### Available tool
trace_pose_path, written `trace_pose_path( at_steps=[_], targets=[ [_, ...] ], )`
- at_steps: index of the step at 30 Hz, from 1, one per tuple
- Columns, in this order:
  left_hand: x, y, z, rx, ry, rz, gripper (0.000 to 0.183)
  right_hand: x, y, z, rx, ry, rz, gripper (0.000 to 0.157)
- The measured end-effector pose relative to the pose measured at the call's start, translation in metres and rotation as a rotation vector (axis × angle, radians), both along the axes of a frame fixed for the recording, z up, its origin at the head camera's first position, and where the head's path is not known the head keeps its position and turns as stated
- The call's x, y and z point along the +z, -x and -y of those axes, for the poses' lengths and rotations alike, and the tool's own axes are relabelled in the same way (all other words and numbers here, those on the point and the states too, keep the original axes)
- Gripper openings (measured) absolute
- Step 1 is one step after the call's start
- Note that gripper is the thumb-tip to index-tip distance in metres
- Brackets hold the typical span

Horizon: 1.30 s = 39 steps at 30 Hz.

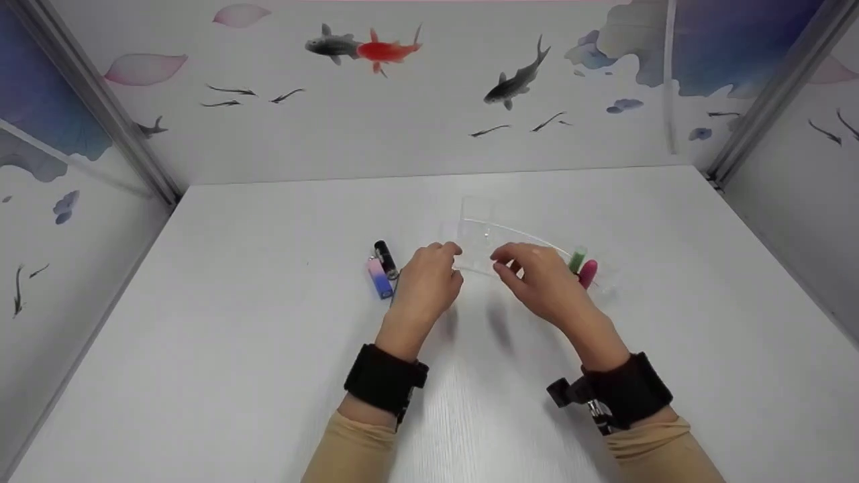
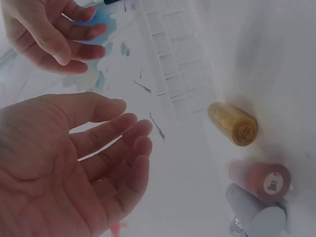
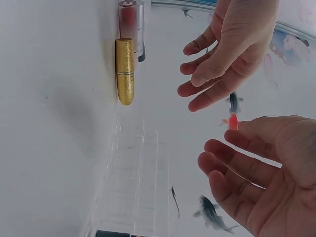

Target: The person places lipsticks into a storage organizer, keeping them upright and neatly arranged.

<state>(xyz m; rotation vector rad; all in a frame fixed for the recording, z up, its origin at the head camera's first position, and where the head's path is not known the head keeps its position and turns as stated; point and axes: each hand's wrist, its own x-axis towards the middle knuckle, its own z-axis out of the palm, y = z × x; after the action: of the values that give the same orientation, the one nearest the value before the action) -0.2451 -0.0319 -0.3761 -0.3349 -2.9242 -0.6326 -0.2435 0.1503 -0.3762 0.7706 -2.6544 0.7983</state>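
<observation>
White tabletop (image 1: pixel 221 322), fish-painted back wall (image 1: pixel 429 127)

Nearest, two bare hands meet mid-tabletop: the left hand (image 1: pixel 426 282) and right hand (image 1: pixel 542 278) each have loosely bent fingers, tips apart, gripping nothing. Three tubes lie by the left hand: one black tube (image 1: pixel 386 259), one pink-and-blue tube (image 1: pixel 379 278), one gold tube (image 3: pixel 124 74), which that hand hides from the head view. Beyond, one clear divided rack (image 2: pixel 175 59) sits toward the tabletop's far edge; a green tube (image 1: pixel 577 259) and a magenta tube (image 1: pixel 588 274) show at its right end. Metal posts (image 1: pixel 772 94) flank the far corners.
</observation>
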Motion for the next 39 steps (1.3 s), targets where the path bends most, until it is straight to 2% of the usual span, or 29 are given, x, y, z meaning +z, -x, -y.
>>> trace_pose_path(
  at_steps=[8, 13, 18, 23, 29, 39],
  targets=[
    [-0.011, 0.007, 0.007, 0.023, 0.028, 0.073, 0.028, -0.009, 0.008, 0.022, 0.058, -0.106, 0.291, 0.032],
    [-0.015, 0.007, 0.006, 0.02, 0.095, 0.051, 0.026, -0.011, 0.012, 0.037, 0.064, -0.157, 0.383, 0.04],
    [-0.019, 0.005, 0.006, 0.007, 0.135, 0.033, 0.021, -0.016, 0.015, 0.047, 0.056, -0.173, 0.41, 0.044],
    [-0.023, 0.004, 0.004, 0.003, 0.158, 0.018, 0.021, -0.023, 0.019, 0.051, 0.051, -0.176, 0.392, 0.044],
    [-0.027, 0.006, 0.002, 0.021, 0.191, -0.024, 0.009, -0.029, 0.021, 0.051, 0.089, -0.147, 0.405, 0.042],
    [-0.029, 0.007, -0.002, 0.004, 0.194, 0.041, 0.01, -0.032, 0.023, 0.047, 0.123, -0.166, 0.385, 0.033]
  ],
)
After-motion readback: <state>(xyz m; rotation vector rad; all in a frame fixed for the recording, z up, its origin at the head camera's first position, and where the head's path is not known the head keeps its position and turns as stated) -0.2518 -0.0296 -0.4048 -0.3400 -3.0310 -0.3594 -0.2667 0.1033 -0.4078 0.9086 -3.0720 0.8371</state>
